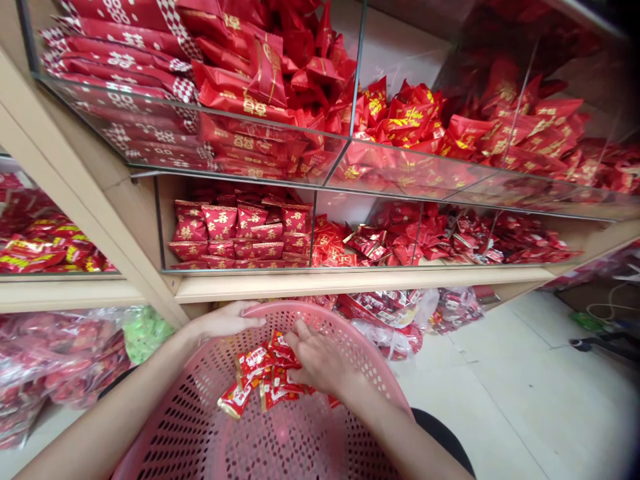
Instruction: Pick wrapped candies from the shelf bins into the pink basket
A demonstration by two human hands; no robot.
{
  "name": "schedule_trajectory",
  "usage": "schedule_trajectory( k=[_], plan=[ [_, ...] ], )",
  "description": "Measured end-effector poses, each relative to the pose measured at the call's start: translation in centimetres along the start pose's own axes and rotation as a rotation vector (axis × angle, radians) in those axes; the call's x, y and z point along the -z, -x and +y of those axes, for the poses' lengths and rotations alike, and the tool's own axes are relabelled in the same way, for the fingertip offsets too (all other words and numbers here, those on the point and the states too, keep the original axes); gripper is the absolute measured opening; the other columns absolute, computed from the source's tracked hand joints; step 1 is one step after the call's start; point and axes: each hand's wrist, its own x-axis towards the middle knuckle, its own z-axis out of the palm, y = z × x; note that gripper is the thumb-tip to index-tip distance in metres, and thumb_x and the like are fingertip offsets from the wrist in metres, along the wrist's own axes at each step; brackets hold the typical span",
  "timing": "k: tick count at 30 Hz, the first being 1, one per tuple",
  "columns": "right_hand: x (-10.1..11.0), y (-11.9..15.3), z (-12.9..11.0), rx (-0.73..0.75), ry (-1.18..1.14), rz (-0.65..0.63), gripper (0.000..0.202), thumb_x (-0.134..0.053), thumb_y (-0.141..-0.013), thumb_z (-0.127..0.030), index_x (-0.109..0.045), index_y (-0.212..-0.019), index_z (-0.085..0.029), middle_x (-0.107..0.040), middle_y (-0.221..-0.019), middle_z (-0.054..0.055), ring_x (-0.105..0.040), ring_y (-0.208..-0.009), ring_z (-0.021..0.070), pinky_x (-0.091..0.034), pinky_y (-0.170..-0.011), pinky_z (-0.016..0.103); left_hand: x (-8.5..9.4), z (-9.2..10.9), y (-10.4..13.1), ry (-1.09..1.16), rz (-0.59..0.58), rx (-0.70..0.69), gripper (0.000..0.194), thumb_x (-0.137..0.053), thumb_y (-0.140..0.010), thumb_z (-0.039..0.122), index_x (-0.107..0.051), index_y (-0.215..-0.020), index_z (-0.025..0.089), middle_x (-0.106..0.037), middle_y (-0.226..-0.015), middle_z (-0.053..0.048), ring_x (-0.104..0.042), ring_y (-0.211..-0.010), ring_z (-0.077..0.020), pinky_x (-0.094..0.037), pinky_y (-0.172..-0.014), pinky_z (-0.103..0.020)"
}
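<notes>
The right hand (320, 360) partly covers red packets (254, 360) in the cut-off basket (280, 439).

Both forearms (125, 395) are bare, and the legwear (445, 437) is black.

White 囍 on the checker-edged packets (125, 61) and, apparently, gold 囍 on the red packets (227, 90) beside them

Bright light — white glints on the plastic bags (396, 341) — upper right corner dark, blurred.
</notes>
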Motion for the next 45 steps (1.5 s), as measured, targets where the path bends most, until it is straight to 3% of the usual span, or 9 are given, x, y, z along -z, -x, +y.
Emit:
schedule_trajectory(
  k=[3, 6, 12, 18, 24, 26, 32, 37, 45],
  plan=[
    [-1.4, -0.3, -1.0, 0.069, 0.037, -0.086, 0.039, -0.062, -0.073, -0.033, -0.054, -0.105, -0.013, -0.055, -0.105, 0.014, -0.06, -0.087, 0.0271, -0.05, -0.071, 0.038, 0.1, -0.2, 0.0, 0.009, -0.005, -0.025, 0.047, -0.058, -0.07, 0.045, -0.057, -0.108, 0.017, -0.064, -0.111, -0.005, -0.056, -0.101, -0.0227, -0.041, -0.089, -0.033],
    [-2.7, -0.7, -1.9, 0.095, 0.097, -0.165, 0.034, -0.059, -0.075, -0.026, -0.054, -0.105, -0.01, -0.059, -0.103, 0.016, -0.063, -0.078, 0.0252, -0.051, -0.066, 0.036, 0.1, -0.4, -0.1, 0.01, 0.009, -0.023, 0.047, -0.058, -0.071, 0.043, -0.058, -0.109, 0.016, -0.064, -0.111, -0.006, -0.056, -0.102, -0.0233, -0.04, -0.09, -0.034],
    [-3.2, -0.8, -2.7, 0.105, 0.141, -0.152, 0.028, -0.038, -0.081, -0.005, -0.053, -0.104, -0.01, -0.064, -0.093, 0.013, -0.064, -0.076, 0.0234, -0.051, -0.062, 0.033, 0.1, -0.5, -0.2, -0.001, 0.008, -0.021, 0.047, -0.059, -0.071, 0.043, -0.058, -0.108, 0.015, -0.064, -0.11, -0.006, -0.057, -0.1, -0.0227, -0.04, -0.089, -0.033],
    [-2.2, -0.6, -1.1, 0.114, 0.032, -0.171, 0.034, -0.059, -0.076, -0.025, -0.05, -0.106, -0.012, -0.061, -0.102, 0.013, -0.061, -0.085, 0.0242, -0.048, -0.068, 0.033, -0.1, 0.0, 0.0, -0.006, 0.037, 0.024, 0.049, -0.059, -0.069, 0.044, -0.058, -0.107, 0.013, -0.066, -0.105, -0.007, -0.058, -0.094, -0.0226, -0.042, -0.085, -0.031],
    [-1.6, -0.7, 1.0, 0.071, -0.111, 0.034, 0.017, -0.05, -0.083, -0.026, -0.053, -0.097, -0.016, -0.058, -0.101, 0.007, -0.058, -0.086, 0.0177, -0.045, -0.074, 0.028, -0.1, -0.2, 0.0, 0.024, 0.03, 0.047, 0.05, -0.061, -0.068, 0.044, -0.056, -0.106, 0.013, -0.066, -0.101, -0.007, -0.056, -0.095, -0.0233, -0.041, -0.083, -0.031],
    [-1.7, -0.9, 1.4, 0.042, -0.084, 0.074, 0.019, -0.046, -0.085, -0.026, -0.054, -0.1, -0.018, -0.055, -0.107, 0.008, -0.058, -0.087, 0.0171, -0.045, -0.076, 0.028, -0.1, -0.3, -0.1, 0.013, 0.029, 0.05, 0.05, -0.061, -0.068, 0.044, -0.056, -0.106, 0.013, -0.066, -0.102, -0.007, -0.055, -0.096, -0.0239, -0.04, -0.083, -0.031],
    [-1.5, -1.1, 0.7, -0.155, 0.128, -0.003, 0.021, -0.041, -0.084, -0.016, -0.054, -0.101, -0.015, -0.052, -0.11, 0.013, -0.059, -0.087, 0.0205, -0.048, -0.072, 0.029, 0.1, -0.8, -0.4, -0.018, 0.024, 0.025, 0.051, -0.059, -0.069, 0.044, -0.055, -0.108, 0.013, -0.064, -0.105, -0.008, -0.053, -0.098, -0.0232, -0.039, -0.084, -0.03],
    [-2.3, -1.7, 0.2, -0.121, 0.163, 0.063, 0.027, -0.035, -0.085, -0.013, -0.049, -0.107, -0.019, -0.048, -0.114, 0.011, -0.058, -0.091, 0.0196, -0.05, -0.067, 0.028, 0.1, -1.0, -0.5, -0.031, 0.015, 0.032, 0.051, -0.058, -0.07, 0.045, -0.054, -0.109, 0.012, -0.064, -0.105, -0.008, -0.054, -0.096, -0.0221, -0.039, -0.083, -0.03],
    [-3.6, -2.7, -0.5, -0.331, 0.184, 0.066, 0.026, -0.03, -0.084, -0.01, -0.05, -0.1, -0.016, -0.053, -0.109, 0.014, -0.065, -0.073, 0.0208, -0.052, -0.059, 0.032, 0.3, -1.5, -0.6, -0.003, 0.013, 0.018, 0.053, -0.059, -0.07, 0.044, -0.054, -0.113, 0.013, -0.064, -0.106, -0.008, -0.055, -0.097, -0.022, -0.039, -0.085, -0.031]
  ],
)
